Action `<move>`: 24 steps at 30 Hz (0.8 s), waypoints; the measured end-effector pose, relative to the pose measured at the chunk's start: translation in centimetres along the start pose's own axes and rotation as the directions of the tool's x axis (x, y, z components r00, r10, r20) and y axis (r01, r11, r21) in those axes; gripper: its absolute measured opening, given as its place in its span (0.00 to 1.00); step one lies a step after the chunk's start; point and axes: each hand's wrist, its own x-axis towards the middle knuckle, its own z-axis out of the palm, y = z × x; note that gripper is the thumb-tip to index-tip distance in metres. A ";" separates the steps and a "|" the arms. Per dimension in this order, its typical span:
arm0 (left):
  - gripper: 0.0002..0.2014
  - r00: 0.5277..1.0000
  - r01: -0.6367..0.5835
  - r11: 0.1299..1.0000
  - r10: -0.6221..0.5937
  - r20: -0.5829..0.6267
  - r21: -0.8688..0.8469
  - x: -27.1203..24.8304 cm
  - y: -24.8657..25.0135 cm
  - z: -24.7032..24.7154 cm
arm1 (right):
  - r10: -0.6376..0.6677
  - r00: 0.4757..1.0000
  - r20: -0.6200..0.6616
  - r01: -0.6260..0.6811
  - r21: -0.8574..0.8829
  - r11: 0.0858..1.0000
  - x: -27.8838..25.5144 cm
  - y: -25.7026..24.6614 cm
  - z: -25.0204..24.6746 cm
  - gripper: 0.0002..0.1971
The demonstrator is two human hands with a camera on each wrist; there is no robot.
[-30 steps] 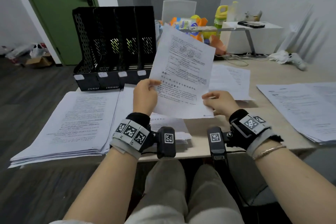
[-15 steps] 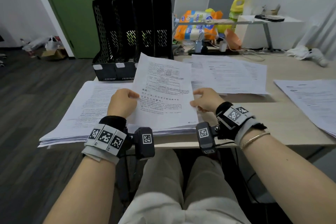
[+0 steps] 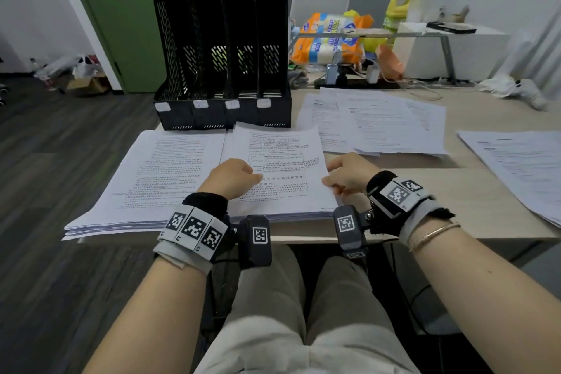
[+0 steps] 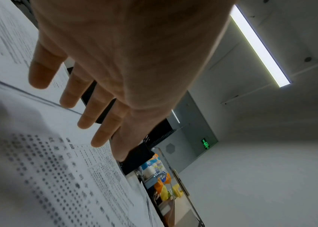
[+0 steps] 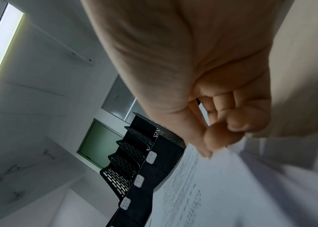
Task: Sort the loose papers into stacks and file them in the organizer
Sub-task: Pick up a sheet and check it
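The top sheet [image 3: 280, 167] lies flat on the middle stack [image 3: 297, 215], at the near edge of the desk [image 3: 473, 191], just in front of the black organizer [image 3: 223, 61]; the left hand [image 3: 232, 177] is over the sheet's left part, and in the left wrist view its fingers [image 4: 97, 106] are straight and a little spread above the paper, so whether they touch it I cannot tell; the right hand [image 3: 349, 174] is at the sheet's right edge, and in the right wrist view its fingers [image 5: 222, 121] are curled, thumb against fingertip, pinching that edge; a second stack [image 3: 151, 179] lies touching on the left, hanging over the desk edge; more loose papers [image 3: 379, 121] lie spread to the right of the organizer, and another pile [image 3: 522, 167] is far right; the organizer's four slots show no paper inside
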 end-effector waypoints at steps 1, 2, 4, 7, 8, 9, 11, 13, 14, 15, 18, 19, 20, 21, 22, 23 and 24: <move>0.12 0.999 -0.006 1.000 0.005 0.044 0.023 0.1 0.2 0.3 | 0.000 1.000 0.002 0.000 -0.003 1.000 0.1 0.1 0.1 0.13; 0.09 0.997 -0.015 0.999 0.012 0.070 0.040 0.0 0.4 0.5 | -0.003 1.000 -0.001 0.003 -0.003 1.000 0.1 0.1 0.1 0.13; 0.12 0.994 -0.004 0.998 -0.003 0.106 0.070 0.0 0.5 0.9 | -0.013 1.000 -0.017 0.013 0.009 1.000 0.4 0.2 0.2 0.14; 0.13 0.992 -0.012 0.994 -0.002 0.125 0.112 0.1 0.7 1.0 | -0.032 0.997 -0.064 0.032 -0.002 0.999 0.7 0.2 -0.4 0.14; 0.14 0.991 -0.020 0.992 0.003 0.132 0.128 0.1 0.9 1.0 | -0.046 0.994 -0.097 0.044 -0.018 0.999 0.7 0.3 -0.9 0.14; 0.17 0.990 -0.030 0.989 0.009 0.141 0.145 0.1 1.2 0.9 | -0.065 0.988 -0.139 0.060 -0.035 0.998 0.8 0.5 -1.5 0.14; 0.20 0.990 -0.042 0.985 0.018 0.142 0.167 0.2 1.9 0.9 | -0.104 0.967 -0.231 0.091 -0.068 0.994 0.8 0.9 -3.1 0.10; 0.17 0.989 -0.085 0.982 0.062 0.137 0.170 0.8 3.1 0.8 | -0.126 0.941 -0.313 0.099 -0.102 0.990 0.6 1.4 -5.0 0.08; 0.15 0.988 -0.107 0.980 0.086 0.129 0.169 1.1 3.8 0.9 | -0.125 0.929 -0.348 0.090 -0.113 0.990 0.6 1.8 -5.8 0.08; 0.13 0.987 -0.125 0.977 0.105 0.118 0.170 1.5 4.6 0.9 | -0.114 0.922 -0.371 0.077 -0.114 0.991 0.6 2.3 -6.7 0.08; 0.12 0.979 -0.187 0.972 0.173 0.106 0.143 2.3 7.1 1.3 | -0.085 0.921 -0.381 0.034 -0.137 0.990 0.7 3.7 -8.5 0.05; 0.12 0.974 -0.213 0.969 0.200 0.108 0.126 2.6 8.0 1.5 | -0.072 0.923 -0.379 0.013 -0.157 0.987 0.9 4.3 -9.0 0.03; 0.12 0.967 -0.240 0.965 0.227 0.115 0.109 2.8 8.9 1.7 | -0.059 0.926 -0.373 -0.010 -0.179 0.984 1.1 4.8 -9.5 0.02; 0.13 0.961 -0.260 0.962 0.249 0.123 0.087 3.0 9.8 1.9 | -0.042 0.931 -0.362 -0.034 -0.202 0.979 1.2 5.3 -10.0 0.01; 0.15 0.958 -0.270 0.961 0.261 0.120 0.062 3.1 10.6 2.1 | -0.030 0.939 -0.343 -0.052 -0.227 0.973 1.3 5.8 -10.5 0.02; 0.17 0.956 -0.275 0.961 0.269 0.116 0.038 3.4 11.4 2.4 | -0.018 0.949 -0.315 -0.065 -0.251 0.966 1.4 6.1 -10.9 0.03; 0.17 0.953 -0.282 0.959 0.277 0.125 0.018 3.7 12.0 2.7 | -0.005 0.959 -0.285 -0.076 -0.274 0.959 1.5 6.3 -11.2 0.04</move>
